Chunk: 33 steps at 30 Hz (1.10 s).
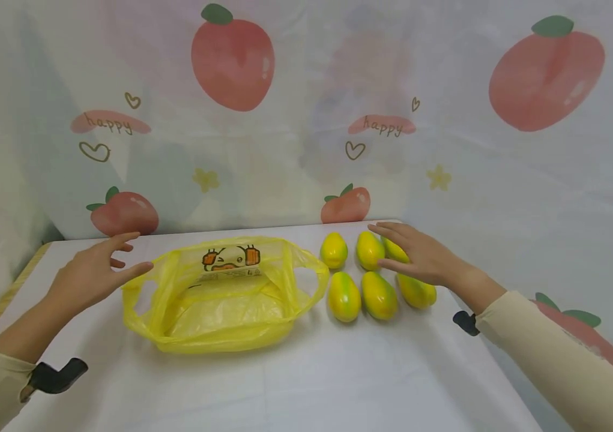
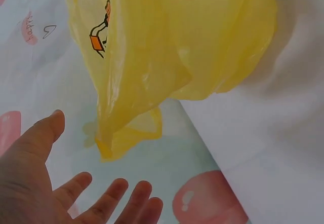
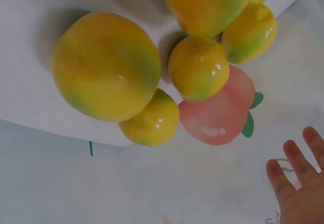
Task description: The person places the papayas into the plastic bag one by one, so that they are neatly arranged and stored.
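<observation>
As a yellow bag (image 1: 225,306) lies with its mouth wide, mango-like fruits (image 1: 379,296) sit beside it

Set on the white-covered tabletop (image 1: 284,384), the yellow bag rests left of the mango-like fruits, with a loop handle (image 1: 323,281) at either side and a cartoon face (image 1: 230,258) printed on its far wall. Its right loop reaches close to the nearest fruits, which the head view shows in two rows of three, yellow with green patches.

The left hand (image 1: 92,270) hovers just beside the bag's left loop, thumb and fingers spread wide; the left wrist view shows a gap between them. The right hand (image 1: 416,253) hangs near the back row, wide as well, fingers extended and partly hiding one fruit; the right wrist view shows it apart from the fruits.

Cream sleeves (image 1: 555,354) cover the forearms. Behind hangs a pale backdrop (image 1: 284,150) printed with red fruit shapes, hearts and "happy".
</observation>
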### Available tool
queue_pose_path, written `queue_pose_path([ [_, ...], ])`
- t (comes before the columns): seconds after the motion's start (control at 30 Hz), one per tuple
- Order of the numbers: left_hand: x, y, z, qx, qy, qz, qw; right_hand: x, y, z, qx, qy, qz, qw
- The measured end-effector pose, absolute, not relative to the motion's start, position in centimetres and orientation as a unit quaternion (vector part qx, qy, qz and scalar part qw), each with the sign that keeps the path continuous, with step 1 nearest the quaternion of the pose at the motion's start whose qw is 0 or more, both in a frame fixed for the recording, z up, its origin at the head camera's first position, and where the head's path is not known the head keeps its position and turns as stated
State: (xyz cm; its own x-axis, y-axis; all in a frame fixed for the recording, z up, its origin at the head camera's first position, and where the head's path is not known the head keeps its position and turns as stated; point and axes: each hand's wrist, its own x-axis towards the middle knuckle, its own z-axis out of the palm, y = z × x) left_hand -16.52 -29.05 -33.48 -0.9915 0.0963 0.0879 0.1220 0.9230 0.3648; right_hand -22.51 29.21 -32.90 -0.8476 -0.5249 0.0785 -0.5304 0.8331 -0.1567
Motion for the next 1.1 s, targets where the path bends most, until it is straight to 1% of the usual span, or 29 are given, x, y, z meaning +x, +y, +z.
queue_pose_path([
  [0.33, -15.3, -29.5, -35.1, -0.025, -0.969, -0.243, 0.021, -21.8, 32.4, -34.5, 0.216, -0.969, 0.123, 0.010],
  [0.6, -14.3, -29.0, -35.8, 0.015, -0.939, -0.343, -0.020, -20.9, 34.8, -36.0, 0.157, -0.978, 0.139, 0.014],
  [0.83, -14.2, -28.5, -36.5, 0.041, -0.933, -0.352, -0.053, -20.3, 36.5, -37.6, 0.126, -0.977, 0.170, 0.028],
  [1.1, -14.5, -28.5, -36.8, 0.049, -0.915, -0.395, -0.070, -19.6, 37.1, -38.3, 0.083, -0.978, 0.189, 0.002],
])
